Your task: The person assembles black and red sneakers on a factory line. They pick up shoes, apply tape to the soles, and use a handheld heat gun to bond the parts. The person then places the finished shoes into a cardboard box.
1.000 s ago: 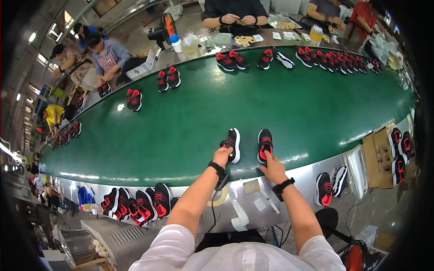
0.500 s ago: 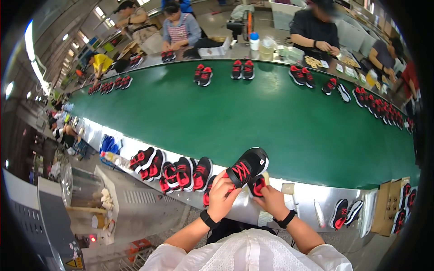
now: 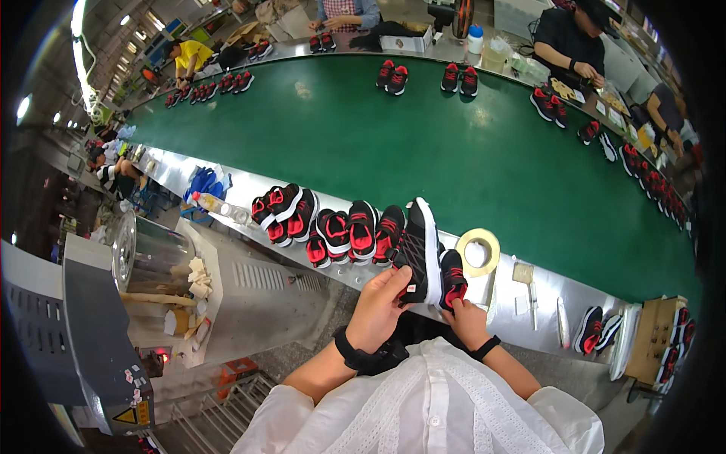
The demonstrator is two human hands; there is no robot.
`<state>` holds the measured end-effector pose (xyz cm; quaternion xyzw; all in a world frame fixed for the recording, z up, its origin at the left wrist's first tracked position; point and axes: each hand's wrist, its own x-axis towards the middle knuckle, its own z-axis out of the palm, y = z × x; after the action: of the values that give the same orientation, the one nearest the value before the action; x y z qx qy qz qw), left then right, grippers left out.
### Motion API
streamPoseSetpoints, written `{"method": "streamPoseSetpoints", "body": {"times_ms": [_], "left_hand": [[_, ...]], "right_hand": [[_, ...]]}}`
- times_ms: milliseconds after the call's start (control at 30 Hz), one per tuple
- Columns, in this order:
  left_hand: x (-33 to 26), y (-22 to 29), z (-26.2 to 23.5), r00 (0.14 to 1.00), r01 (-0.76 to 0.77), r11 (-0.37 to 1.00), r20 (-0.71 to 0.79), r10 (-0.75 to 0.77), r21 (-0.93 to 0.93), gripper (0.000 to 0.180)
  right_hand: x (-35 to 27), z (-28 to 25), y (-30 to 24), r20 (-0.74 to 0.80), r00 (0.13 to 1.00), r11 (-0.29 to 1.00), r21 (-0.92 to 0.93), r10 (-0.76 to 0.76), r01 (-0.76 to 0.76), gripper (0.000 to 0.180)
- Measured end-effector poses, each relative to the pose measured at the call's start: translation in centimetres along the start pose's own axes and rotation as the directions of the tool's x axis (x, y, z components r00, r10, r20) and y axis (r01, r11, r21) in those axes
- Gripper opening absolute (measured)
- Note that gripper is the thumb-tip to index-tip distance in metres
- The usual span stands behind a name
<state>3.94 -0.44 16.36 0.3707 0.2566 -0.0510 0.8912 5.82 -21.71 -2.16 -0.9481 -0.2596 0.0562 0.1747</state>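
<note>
My left hand (image 3: 376,309) grips a black sneaker (image 3: 417,253) by its lower end, thumb on the upper. That sneaker stands on end, its black side toward me and its white sole edge facing right. Close beside it, my right hand (image 3: 470,325) has its fingers closed on a second sneaker (image 3: 453,278), black with red laces and lining. Both shoes are above the near metal ledge (image 3: 355,278). Just behind the second shoe lies a roll of pale yellow tape (image 3: 491,257). Several black and red sneakers (image 3: 361,231) are grouped to the left.
A wide green conveyor belt (image 3: 325,129) runs beyond the ledge, with pairs of sneakers (image 3: 392,77) along its far side. People (image 3: 572,45) work across it. A clear bottle (image 3: 219,206) lies at left; a cardboard box (image 3: 652,337) and more shoes (image 3: 588,331) are at right.
My left hand has turned its sneaker from laces-up to side-on, toe upward. The right hand still holds the other shoe. The view has shifted, and the tape roll now shows more fully.
</note>
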Motion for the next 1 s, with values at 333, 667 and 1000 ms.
{"method": "streamPoseSetpoints", "body": {"times_ms": [333, 667, 1000], "left_hand": [[-1.5, 2.3, -0.5, 0.991, 0.044, 0.998, 0.126, -0.050, 0.051, 0.016], [-1.4, 1.9, -1.1, 0.956, 0.214, 0.974, 0.188, -0.225, 0.080, 0.017], [-2.9, 0.7, -1.2, 0.963, -0.130, 0.927, 0.266, 0.034, 0.353, 0.024]], "right_hand": [[-0.6, -2.6, -2.2, -0.024, 0.990, 0.987, 0.084, 0.136, -0.134, 0.022], [1.5, -14.4, -11.3, -0.093, 0.979, 0.502, 0.865, 0.180, -0.010, 0.050], [1.1, -17.3, -11.4, -0.247, 0.963, 0.760, 0.644, 0.106, 0.082, 0.042]]}}
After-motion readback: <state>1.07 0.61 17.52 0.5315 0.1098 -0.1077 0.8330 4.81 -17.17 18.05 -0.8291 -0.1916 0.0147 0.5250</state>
